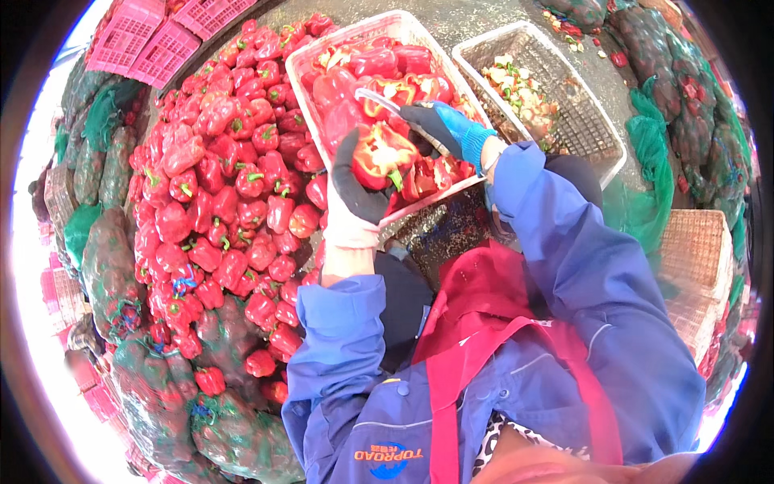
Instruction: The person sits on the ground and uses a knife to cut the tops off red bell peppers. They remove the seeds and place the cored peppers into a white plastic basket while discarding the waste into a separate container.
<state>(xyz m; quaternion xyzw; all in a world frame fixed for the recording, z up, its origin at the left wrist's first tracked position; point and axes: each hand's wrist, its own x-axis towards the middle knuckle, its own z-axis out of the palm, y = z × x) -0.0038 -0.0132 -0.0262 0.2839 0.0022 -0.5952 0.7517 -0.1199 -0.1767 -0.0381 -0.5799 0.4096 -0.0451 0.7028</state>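
Observation:
In a dark glove, my left hand (pixel 357 187) grips a halved red bell pepper (pixel 381 151), its pale core, seeds and green stem facing up. My right hand (pixel 450 124), in a blue and black glove, holds a knife (pixel 378 101) by the handle. The blade points left, just above the pepper half. Both hands are over a pale plastic crate (pixel 444 45) filled with whole and cut red peppers. Some cut pieces (pixel 426 178) lie in its near end, beneath my right wrist.
A large heap of whole red peppers (pixel 230 163) spreads to the left. On the right, another crate (pixel 580 78) contains pepper cores and scraps (pixel 520 91). Green mesh sacks (pixel 115 272) line the left side, and pink crates (pixel 163 51) stand at the upper left. Stacked crates (pixel 692 254) stand at right.

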